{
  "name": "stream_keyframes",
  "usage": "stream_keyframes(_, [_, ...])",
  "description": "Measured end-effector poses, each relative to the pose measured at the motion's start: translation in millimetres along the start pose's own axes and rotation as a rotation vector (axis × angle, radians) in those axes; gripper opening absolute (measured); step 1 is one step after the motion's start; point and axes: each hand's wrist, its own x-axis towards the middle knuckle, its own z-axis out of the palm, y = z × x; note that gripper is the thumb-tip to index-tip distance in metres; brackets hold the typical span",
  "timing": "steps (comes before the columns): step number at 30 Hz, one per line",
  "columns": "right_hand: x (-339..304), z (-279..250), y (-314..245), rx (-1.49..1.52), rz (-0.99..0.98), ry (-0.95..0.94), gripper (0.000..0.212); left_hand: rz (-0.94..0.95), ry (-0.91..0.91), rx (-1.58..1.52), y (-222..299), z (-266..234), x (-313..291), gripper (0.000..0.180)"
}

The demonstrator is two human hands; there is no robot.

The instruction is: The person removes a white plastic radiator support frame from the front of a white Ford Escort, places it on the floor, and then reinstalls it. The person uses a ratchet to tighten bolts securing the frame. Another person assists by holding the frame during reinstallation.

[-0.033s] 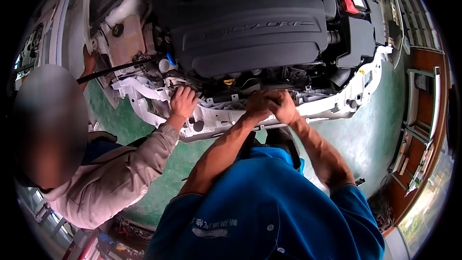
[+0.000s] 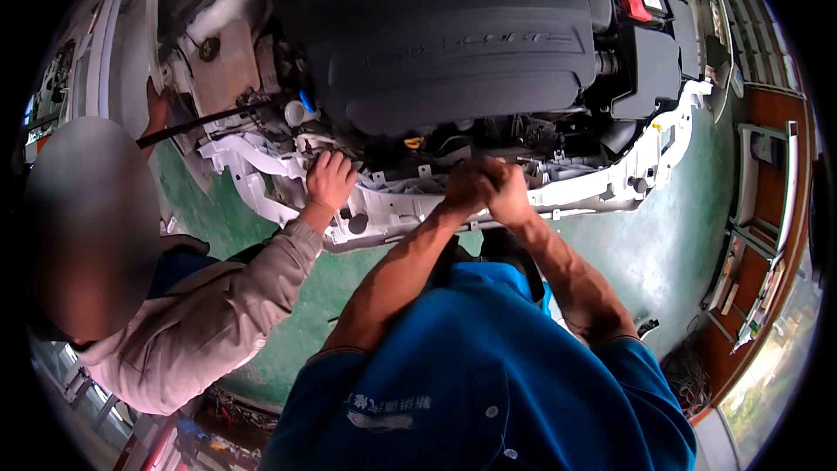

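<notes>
You had your left hand (image 2: 466,187) and right hand (image 2: 508,192) pressed together, both grips clamped on the white front support panel (image 2: 593,196), seemingly to steady it. Left of your grip, a co-worker's hand (image 2: 330,181) braced the same panel.

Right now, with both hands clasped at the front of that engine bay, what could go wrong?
The left hand and right hand press together on the white front panel; a slip could knock knuckles into its edges. A co-worker's hand rests on the same panel close by, so a sudden jerk might catch it.
</notes>
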Motion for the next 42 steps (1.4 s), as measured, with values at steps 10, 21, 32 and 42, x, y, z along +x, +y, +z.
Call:
stream_keyframes(10, [-10.7,2.3,1.0,0.166,-0.081,0.133,0.015,0.213,0.090,-0.153,-31.2,14.4,-7.0,0.035])
stream_keyframes(21, [-15.6,-59.0,58.0,1.129,0.321,0.201,0.020,-0.169,-0.129,-0.030,10.6,-9.1,6.2,0.032])
stream_keyframes(32, [3.5,-1.6,10.3,0.736,0.287,0.577,0.016,-0.086,-0.139,0.083,1.6,-1.0,6.3,0.027])
stream_keyframes(42, [-8.4,-9.9,0.0,0.456,0.218,0.222,0.021,-0.153,-0.271,0.091,2.9,-5.1,10.0,0.027])
